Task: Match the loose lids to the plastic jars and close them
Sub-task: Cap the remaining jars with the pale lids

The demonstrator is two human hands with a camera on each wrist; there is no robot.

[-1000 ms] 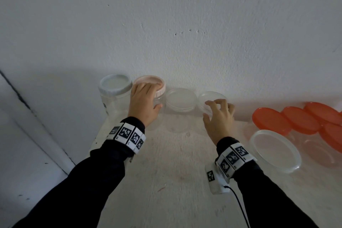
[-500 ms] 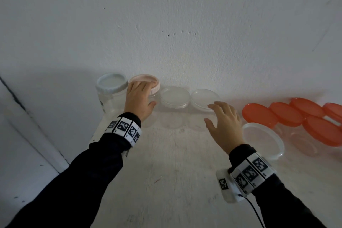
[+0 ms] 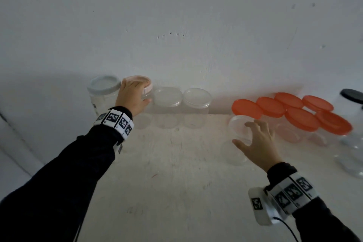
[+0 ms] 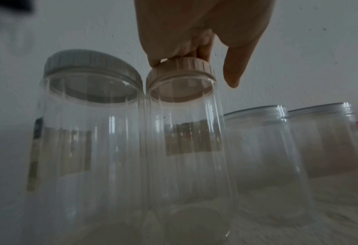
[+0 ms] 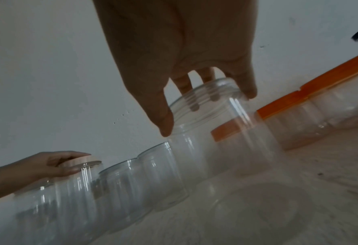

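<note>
My left hand lies on the pink lid of a tall clear jar at the back left. Its fingers curl over the ribbed lid while the thumb hangs beside it. My right hand is spread over an open clear jar in front of the orange-lidded jars. In the right wrist view the thumb touches the threaded neck of the open clear jar. The other fingers reach down behind the rim. No loose lid is in view.
A grey-lidded jar stands left of the pink one, and two clear-lidded jars stand right of it, all against the wall. Several orange-lidded jars crowd the back right. A black lid and clear jars sit far right.
My right hand left the clear-lidded jar at the back and swung right and nearer, down onto the open jar. The left hand stayed on the pink lid.
</note>
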